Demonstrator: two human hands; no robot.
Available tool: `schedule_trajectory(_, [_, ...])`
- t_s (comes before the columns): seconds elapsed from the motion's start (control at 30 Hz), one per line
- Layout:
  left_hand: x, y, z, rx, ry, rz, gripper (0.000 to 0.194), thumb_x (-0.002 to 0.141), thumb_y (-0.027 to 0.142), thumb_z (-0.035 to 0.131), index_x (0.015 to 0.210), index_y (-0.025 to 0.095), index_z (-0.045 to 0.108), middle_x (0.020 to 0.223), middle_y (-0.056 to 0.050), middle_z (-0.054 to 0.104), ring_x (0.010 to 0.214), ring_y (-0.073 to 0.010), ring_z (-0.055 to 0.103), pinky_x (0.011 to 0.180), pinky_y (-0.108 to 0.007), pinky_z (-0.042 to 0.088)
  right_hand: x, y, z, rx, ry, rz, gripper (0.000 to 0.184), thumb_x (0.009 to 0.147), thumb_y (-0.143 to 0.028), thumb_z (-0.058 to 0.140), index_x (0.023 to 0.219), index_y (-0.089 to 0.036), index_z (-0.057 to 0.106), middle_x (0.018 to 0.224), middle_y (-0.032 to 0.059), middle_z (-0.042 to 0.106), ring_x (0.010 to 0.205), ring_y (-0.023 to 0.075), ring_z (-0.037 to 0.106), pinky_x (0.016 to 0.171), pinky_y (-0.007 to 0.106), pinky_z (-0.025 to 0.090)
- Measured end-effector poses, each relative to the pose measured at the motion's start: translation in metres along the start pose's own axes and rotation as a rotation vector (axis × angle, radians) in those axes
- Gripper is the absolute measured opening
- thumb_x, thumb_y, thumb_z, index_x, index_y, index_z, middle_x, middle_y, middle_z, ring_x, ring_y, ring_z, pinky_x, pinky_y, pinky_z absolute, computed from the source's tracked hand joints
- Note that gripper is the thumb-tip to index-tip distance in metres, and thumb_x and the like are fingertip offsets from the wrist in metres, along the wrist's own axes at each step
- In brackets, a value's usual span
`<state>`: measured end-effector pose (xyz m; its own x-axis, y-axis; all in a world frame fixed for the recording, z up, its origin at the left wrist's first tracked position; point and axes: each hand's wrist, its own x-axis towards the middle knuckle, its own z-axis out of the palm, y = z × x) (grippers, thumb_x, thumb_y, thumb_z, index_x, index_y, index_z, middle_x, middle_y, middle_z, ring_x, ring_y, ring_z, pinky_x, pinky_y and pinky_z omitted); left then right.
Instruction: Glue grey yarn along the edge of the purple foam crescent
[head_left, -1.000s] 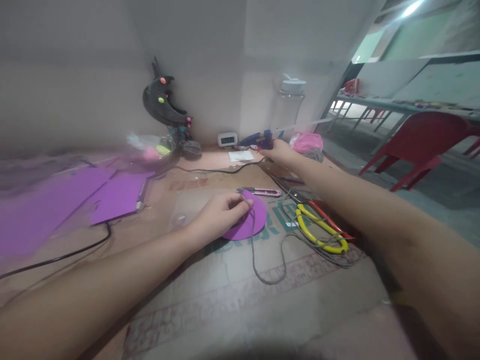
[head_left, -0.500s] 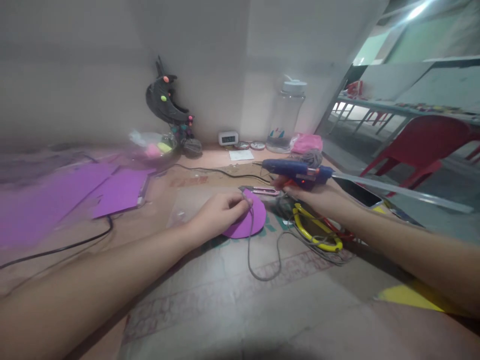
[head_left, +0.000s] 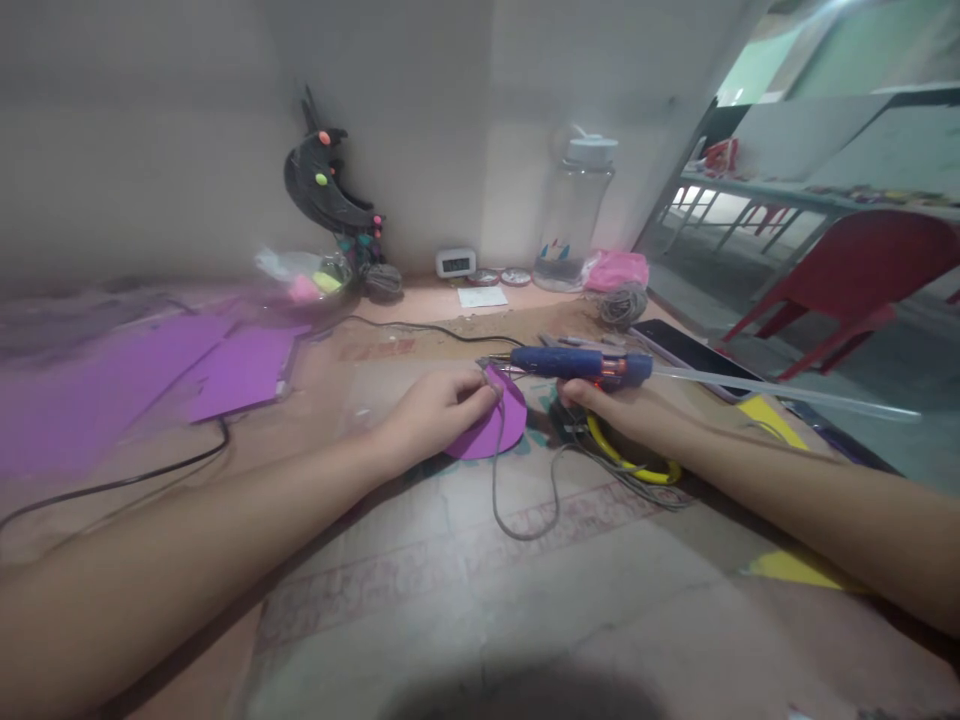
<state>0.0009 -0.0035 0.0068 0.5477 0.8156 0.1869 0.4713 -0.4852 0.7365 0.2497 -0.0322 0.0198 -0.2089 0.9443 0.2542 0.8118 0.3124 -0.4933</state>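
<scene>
My left hand (head_left: 446, 408) pinches the upper left edge of a rounded purple paper piece (head_left: 495, 432), which rests on the cardboard. A grey cord (head_left: 519, 537) runs from those fingertips over the purple piece and loops across the cardboard to the right. Around the handle of a blue glue gun (head_left: 559, 360) my right hand (head_left: 611, 402) is closed. The gun's nozzle points left, at the top of the purple piece near my left fingers; whether it touches cannot be told. A long clear glue stick (head_left: 787, 393) sticks out of its back.
Purple sheets (head_left: 240, 370) lie left, with a black cable (head_left: 150, 490). Yellow-handled scissors (head_left: 637, 470) sit under my right wrist, near a phone (head_left: 697, 355). Along the wall stand a bottle (head_left: 574, 215), a small clock (head_left: 456, 263) and a dark crescent ornament (head_left: 322, 185). A red chair (head_left: 862, 270) is beyond.
My right hand has brought the glue gun left and down, so its nozzle is now at the top of the purple piece. My left hand keeps its pinch there.
</scene>
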Motion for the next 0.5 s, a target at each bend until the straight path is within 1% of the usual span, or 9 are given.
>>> schedule_trajectory(0.07, [-0.001, 0.0, 0.0, 0.0, 0.002, -0.011, 0.034, 0.093, 0.036, 0.046, 0.067, 0.017, 0.057, 0.065, 0.003, 0.054, 0.061, -0.0121, 0.047, 0.058, -0.025, 0.034, 0.0, 0.001, 0.001, 0.001, -0.031, 0.032, 0.046, 0.085, -0.063, 0.048, 0.068, -0.023, 0.063, 0.063, 0.002, 0.065, 0.061, 0.0193, 0.063, 0.06, 0.03, 0.051])
schedule_trajectory(0.17, [-0.002, 0.0, 0.0, 0.013, 0.017, 0.005, 0.034, 0.093, 0.035, 0.046, 0.067, 0.017, 0.058, 0.065, 0.002, 0.056, 0.061, -0.0122, 0.048, 0.058, -0.025, 0.035, -0.001, 0.001, 0.003, 0.044, -0.048, 0.075, 0.045, 0.084, -0.064, 0.05, 0.079, -0.023, 0.069, 0.069, 0.0026, 0.069, 0.066, 0.0218, 0.066, 0.063, 0.032, 0.054])
schedule_trajectory(0.23, [-0.002, 0.0, 0.0, 0.014, 0.027, 0.019, 0.034, 0.093, 0.035, 0.046, 0.067, 0.017, 0.058, 0.066, 0.002, 0.057, 0.062, -0.0124, 0.049, 0.059, -0.024, 0.035, -0.002, -0.003, 0.004, 0.093, -0.03, 0.044, 0.042, 0.085, -0.061, 0.051, 0.09, -0.025, 0.071, 0.078, 0.0028, 0.072, 0.075, 0.0242, 0.069, 0.07, 0.035, 0.056])
schedule_trajectory(0.33, [-0.002, 0.001, 0.0, 0.018, 0.035, 0.014, 0.035, 0.093, 0.036, 0.046, 0.066, 0.017, 0.058, 0.066, 0.002, 0.057, 0.063, -0.0126, 0.051, 0.06, -0.024, 0.036, -0.002, -0.011, 0.004, 0.158, -0.003, -0.038, 0.038, 0.086, -0.056, 0.053, 0.105, -0.029, 0.071, 0.094, 0.0024, 0.075, 0.09, 0.0271, 0.07, 0.082, 0.038, 0.057])
schedule_trajectory(0.4, [-0.001, 0.001, 0.0, 0.026, 0.038, 0.016, 0.034, 0.093, 0.035, 0.046, 0.066, 0.017, 0.057, 0.067, 0.002, 0.058, 0.063, -0.0126, 0.051, 0.06, -0.024, 0.036, -0.001, -0.014, 0.003, 0.167, -0.004, -0.069, 0.035, 0.086, -0.054, 0.053, 0.105, -0.03, 0.07, 0.096, 0.0019, 0.075, 0.092, 0.0272, 0.07, 0.085, 0.038, 0.056])
schedule_trajectory(0.5, [-0.001, 0.001, 0.0, 0.043, 0.039, 0.031, 0.033, 0.093, 0.034, 0.046, 0.066, 0.017, 0.056, 0.067, 0.002, 0.057, 0.063, -0.0122, 0.05, 0.059, -0.024, 0.036, 0.0, -0.014, 0.001, 0.103, -0.016, -0.095, 0.03, 0.086, -0.053, 0.053, 0.091, -0.028, 0.069, 0.084, 0.0023, 0.073, 0.082, 0.0254, 0.07, 0.076, 0.036, 0.057])
